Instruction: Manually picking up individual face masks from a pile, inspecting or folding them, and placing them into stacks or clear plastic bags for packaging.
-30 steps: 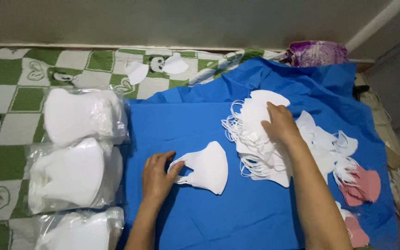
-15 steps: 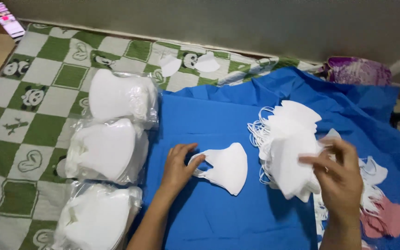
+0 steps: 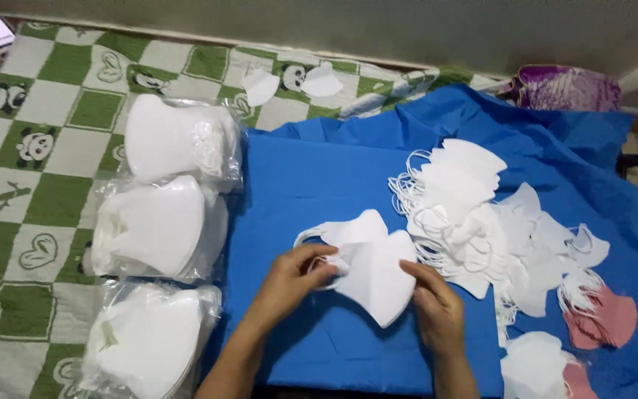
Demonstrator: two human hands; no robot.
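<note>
Head view: both hands hold one white mask (image 3: 374, 284) over the blue cloth (image 3: 289, 185), above a second mask (image 3: 348, 230). Left hand (image 3: 289, 277) pinches its left edge; right hand (image 3: 433, 310) grips its right edge. Mask pile (image 3: 455, 203) lies right, bagged masks (image 3: 164, 229) left.

bagged masks (image 3: 158, 225) left, loose pile (image 3: 474, 214) right

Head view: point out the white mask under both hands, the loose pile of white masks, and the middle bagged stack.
white mask (image 3: 378, 284), head view, on its flat front panel.
loose pile of white masks (image 3: 459, 214), head view, on the pile's middle.
middle bagged stack (image 3: 153, 229), head view, on the bag's front.
</note>
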